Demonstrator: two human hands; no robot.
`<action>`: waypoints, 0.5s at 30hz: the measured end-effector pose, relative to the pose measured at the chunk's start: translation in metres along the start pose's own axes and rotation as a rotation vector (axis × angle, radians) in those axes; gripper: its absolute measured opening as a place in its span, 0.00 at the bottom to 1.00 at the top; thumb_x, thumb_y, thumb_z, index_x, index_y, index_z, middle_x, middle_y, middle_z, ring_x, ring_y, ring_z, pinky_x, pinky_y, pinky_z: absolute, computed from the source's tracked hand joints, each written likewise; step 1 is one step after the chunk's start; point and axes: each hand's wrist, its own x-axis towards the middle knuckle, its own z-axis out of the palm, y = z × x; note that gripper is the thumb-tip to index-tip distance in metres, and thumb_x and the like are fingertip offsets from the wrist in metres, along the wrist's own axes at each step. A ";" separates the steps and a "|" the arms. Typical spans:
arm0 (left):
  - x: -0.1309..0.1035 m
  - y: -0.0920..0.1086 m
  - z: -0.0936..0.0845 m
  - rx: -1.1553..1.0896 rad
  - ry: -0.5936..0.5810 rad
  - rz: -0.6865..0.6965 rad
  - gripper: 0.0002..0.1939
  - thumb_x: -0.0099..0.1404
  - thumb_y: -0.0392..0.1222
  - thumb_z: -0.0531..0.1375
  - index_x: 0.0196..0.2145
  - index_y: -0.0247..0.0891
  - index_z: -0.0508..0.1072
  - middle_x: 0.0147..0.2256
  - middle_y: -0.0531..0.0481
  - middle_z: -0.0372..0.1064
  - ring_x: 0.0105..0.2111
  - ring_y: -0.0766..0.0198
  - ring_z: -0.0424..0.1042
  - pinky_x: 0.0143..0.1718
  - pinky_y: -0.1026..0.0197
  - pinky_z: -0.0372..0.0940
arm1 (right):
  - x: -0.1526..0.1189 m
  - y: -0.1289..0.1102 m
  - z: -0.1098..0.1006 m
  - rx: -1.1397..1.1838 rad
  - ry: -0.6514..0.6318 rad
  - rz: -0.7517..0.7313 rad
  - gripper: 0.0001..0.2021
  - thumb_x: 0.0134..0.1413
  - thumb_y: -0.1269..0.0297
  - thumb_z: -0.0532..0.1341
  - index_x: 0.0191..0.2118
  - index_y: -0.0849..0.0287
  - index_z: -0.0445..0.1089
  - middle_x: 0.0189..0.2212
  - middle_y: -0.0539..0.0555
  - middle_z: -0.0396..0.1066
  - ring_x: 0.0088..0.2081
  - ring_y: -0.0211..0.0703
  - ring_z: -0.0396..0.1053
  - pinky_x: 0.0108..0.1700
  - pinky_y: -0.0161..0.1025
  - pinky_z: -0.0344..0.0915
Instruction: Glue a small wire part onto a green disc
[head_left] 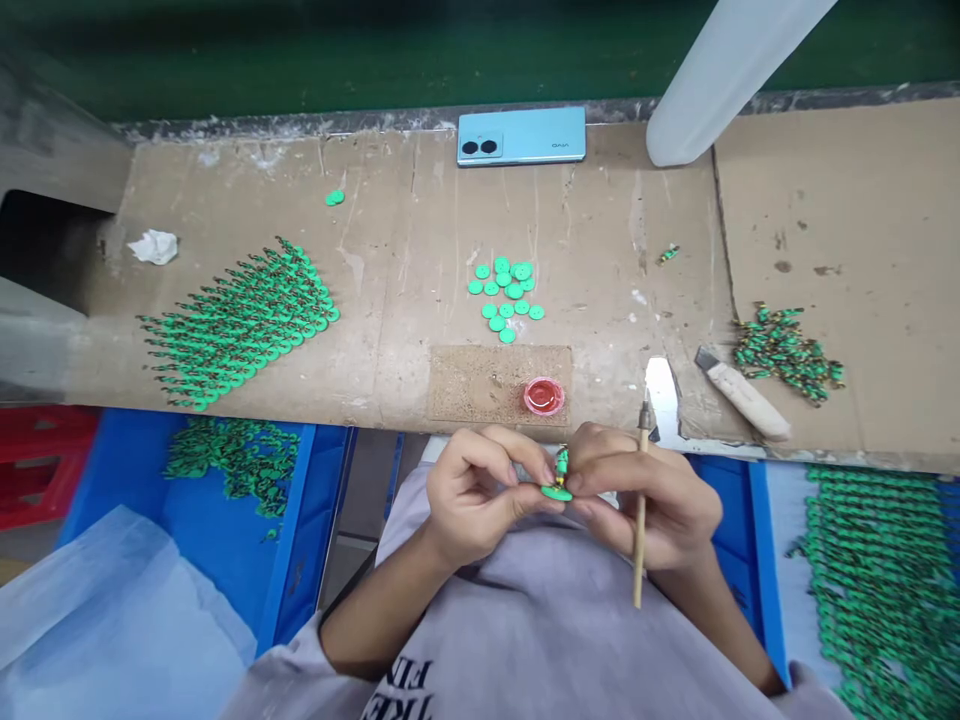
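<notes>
Between the fingertips of both hands is a small green figurine [562, 466] standing upright on a round green base [556, 493]. My left hand [484, 490] pinches the base's left edge. From the other side, my right hand [649, 495] pinches the figurine and base, with a thin wooden-handled brush [640, 540] also held between its fingers, dark tip up. Just beyond the hands, a small cup of red liquid [543, 397] sits on a brown board [472, 385]. Loose green discs [504, 280] lie behind it.
Rows of figurines on bases [244, 325] stand at left, near crumpled tissue [154, 247]. At right are a knife [742, 400] and a figurine pile [787, 355]. A phone [521, 137] lies at the back, beside a white post [720, 80]. Blue bins [289, 560] flank my lap.
</notes>
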 end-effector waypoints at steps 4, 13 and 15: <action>0.002 -0.001 -0.001 0.071 -0.011 0.055 0.19 0.64 0.31 0.74 0.37 0.40 0.66 0.33 0.56 0.77 0.32 0.67 0.81 0.38 0.65 0.79 | 0.000 0.000 0.001 -0.076 0.008 -0.021 0.12 0.63 0.76 0.65 0.49 0.56 0.76 0.29 0.53 0.78 0.26 0.45 0.76 0.28 0.41 0.74; 0.007 0.001 -0.003 0.142 -0.074 0.106 0.15 0.65 0.31 0.73 0.39 0.40 0.69 0.33 0.55 0.75 0.32 0.67 0.78 0.38 0.65 0.76 | 0.001 0.001 -0.003 -0.160 -0.020 -0.087 0.13 0.61 0.78 0.64 0.49 0.57 0.74 0.28 0.53 0.77 0.26 0.44 0.74 0.28 0.40 0.71; 0.006 0.001 -0.003 0.139 -0.089 0.094 0.15 0.66 0.31 0.73 0.39 0.41 0.70 0.33 0.55 0.75 0.32 0.67 0.78 0.38 0.65 0.76 | 0.001 0.001 -0.004 -0.161 -0.036 -0.084 0.12 0.62 0.78 0.64 0.49 0.57 0.74 0.28 0.54 0.78 0.26 0.44 0.74 0.29 0.41 0.71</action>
